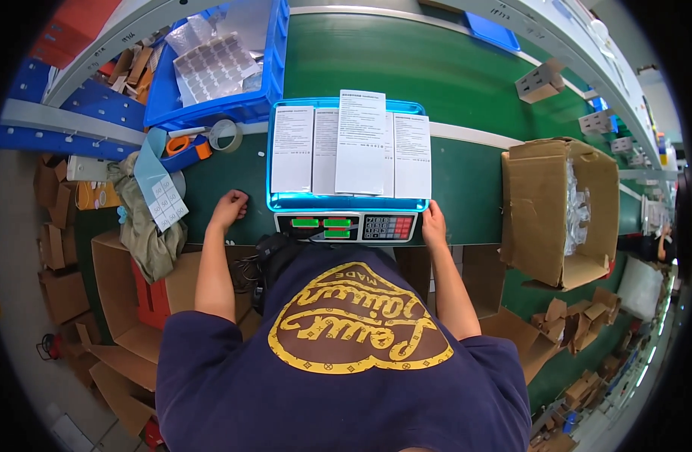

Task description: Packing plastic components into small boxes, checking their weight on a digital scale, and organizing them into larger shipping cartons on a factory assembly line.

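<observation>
A counting scale point(346, 227) with a blue tray point(308, 202) and green-lit displays stands in front of me at the table's near edge. Several white printed boxes point(291, 154) lie side by side on its tray, and another white box point(361, 143) rests higher, over the middle ones. My left hand point(230, 209) rests on the green table, left of the scale, its fingers curled and nothing visible in them. Against the scale's right side, by the corner of the rightmost box point(412, 157), lies my right hand point(434, 222), its fingers stretched forward and partly hidden.
A blue bin point(276, 64) with label sheets stands at the back left, near a tape dispenser point(187, 154) and a clear tape roll point(225, 135). A label strip point(161, 192) hangs over the left edge. On the right sits an open cardboard box point(538, 215) holding clear plastic.
</observation>
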A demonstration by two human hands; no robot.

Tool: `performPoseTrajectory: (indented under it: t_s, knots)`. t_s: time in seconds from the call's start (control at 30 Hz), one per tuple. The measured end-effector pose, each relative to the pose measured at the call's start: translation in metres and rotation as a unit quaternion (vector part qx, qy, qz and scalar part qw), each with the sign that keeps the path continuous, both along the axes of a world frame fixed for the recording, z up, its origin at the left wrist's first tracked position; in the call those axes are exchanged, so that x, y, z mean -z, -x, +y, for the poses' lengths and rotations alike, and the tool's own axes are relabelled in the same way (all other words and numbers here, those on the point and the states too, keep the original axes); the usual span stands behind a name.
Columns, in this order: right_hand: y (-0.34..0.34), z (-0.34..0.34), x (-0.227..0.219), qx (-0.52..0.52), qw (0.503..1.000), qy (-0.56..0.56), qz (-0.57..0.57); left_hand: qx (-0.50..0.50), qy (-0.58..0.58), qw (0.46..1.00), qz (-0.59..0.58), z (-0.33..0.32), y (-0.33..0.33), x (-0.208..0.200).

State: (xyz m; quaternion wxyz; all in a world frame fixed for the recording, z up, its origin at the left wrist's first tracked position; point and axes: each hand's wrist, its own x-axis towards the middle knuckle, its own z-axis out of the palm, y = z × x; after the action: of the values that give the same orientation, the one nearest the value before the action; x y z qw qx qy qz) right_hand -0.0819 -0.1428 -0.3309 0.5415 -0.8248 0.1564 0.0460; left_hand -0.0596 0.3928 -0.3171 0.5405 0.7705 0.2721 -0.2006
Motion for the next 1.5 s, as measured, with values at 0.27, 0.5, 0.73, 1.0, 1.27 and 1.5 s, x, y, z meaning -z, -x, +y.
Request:
performPoseTrajectory:
  t_s: [0.27, 0.5, 0.73, 1.0, 1.27, 1.5]
  knots:
    - [0.002, -0.003, 0.005, 0.032, 0.999, -0.035, 0.014, 0.152, -0.139, 0.976, 0.076, -0.016, -0.023, -0.006]
    - [0.001, 0.0, 0.0, 0.036, 0.999, -0.015, 0.035, 0.198, -0.189, 0.961, 0.04, -0.011, -0.021, 0.006]
    - [0.001, 0.001, -0.002, 0.037, 0.999, -0.005, 0.03, 0.203, -0.169, 0.96, 0.096, -0.015, -0.028, -0.007]
    - [0.001, 0.001, 0.001, 0.045, 0.998, -0.026, 0.029, 0.212, -0.174, 0.958, 0.087, -0.015, -0.027, -0.01]
    - [0.003, -0.008, 0.006, 0.045, 0.997, -0.053, 0.021, 0.162, -0.125, 0.973, 0.105, -0.017, -0.026, -0.02]
    - [-0.036, 0.004, -0.114, 0.219, 0.961, -0.127, -0.111, -0.066, -0.074, 0.965, -0.244, -0.03, -0.034, -0.097]
